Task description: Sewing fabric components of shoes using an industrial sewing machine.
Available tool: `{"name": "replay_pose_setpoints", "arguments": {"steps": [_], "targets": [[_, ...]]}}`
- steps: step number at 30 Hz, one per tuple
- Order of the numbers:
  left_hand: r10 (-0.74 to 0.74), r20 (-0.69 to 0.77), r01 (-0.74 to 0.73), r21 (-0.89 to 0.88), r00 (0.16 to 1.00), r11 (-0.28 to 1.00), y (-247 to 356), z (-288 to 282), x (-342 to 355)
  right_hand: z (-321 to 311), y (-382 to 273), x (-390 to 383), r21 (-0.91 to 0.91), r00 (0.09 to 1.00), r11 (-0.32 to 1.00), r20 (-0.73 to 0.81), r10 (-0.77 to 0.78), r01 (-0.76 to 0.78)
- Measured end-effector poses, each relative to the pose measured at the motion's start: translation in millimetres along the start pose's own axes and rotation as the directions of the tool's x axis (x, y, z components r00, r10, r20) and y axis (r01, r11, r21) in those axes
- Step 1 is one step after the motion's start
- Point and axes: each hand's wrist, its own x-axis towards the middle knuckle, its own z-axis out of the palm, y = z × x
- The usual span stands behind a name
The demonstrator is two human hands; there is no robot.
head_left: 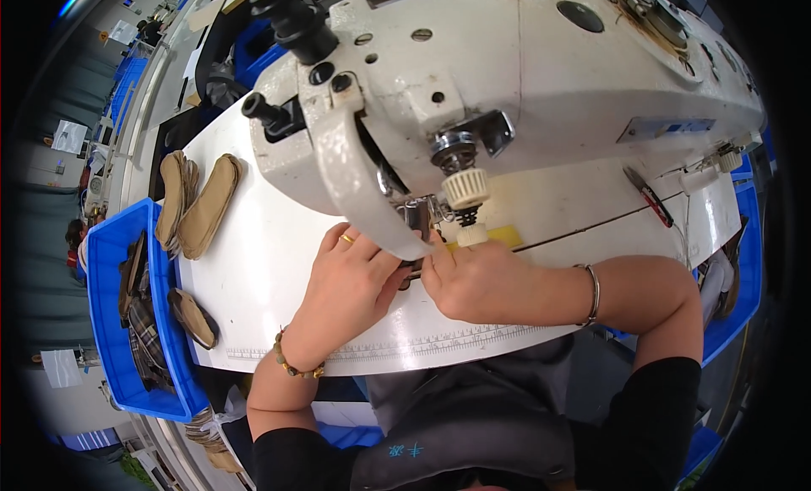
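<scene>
A white industrial sewing machine [541, 94] stands over the white table. My left hand [351, 275], with a ring and a bead bracelet, is closed beside the presser foot [417, 216], its fingers bent inward. Opposite it, my right hand [473, 280] is closed too, with the fingertips close to the needle area and a metal bangle on the wrist. Between the hands shows the edge of a small dark brown piece [405, 281]. Most of it is hidden by my fingers and the machine's white curved guard [359, 182], so its kind cannot be made out.
Tan sole-shaped pieces [209, 208] lie on the table's left, with another [193, 318] nearer me. A blue bin [106, 313] there holds plaid and brown pieces. Red-handled snips [652, 199] lie on the right, beyond a yellow strip [508, 236]. Another blue bin [733, 326] stands at far right.
</scene>
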Motion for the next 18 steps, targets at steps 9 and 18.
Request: {"name": "replay_pose_setpoints", "arguments": {"steps": [9, 18], "targets": [[0.147, -0.120, -0.146, 0.019, 0.982, 0.989, -1.5, 17.7, 2.0, -11.8, -8.7, -4.1, -0.062, 0.988, 0.992, 0.114, -0.101, 0.108], [0.105, -0.097, -0.103, 0.024, 0.990, 0.994, 1.9, 23.0, 1.2, -9.2, -10.0, -3.7, -0.060, 0.992, 0.993, 0.086, -0.098, 0.103]]}}
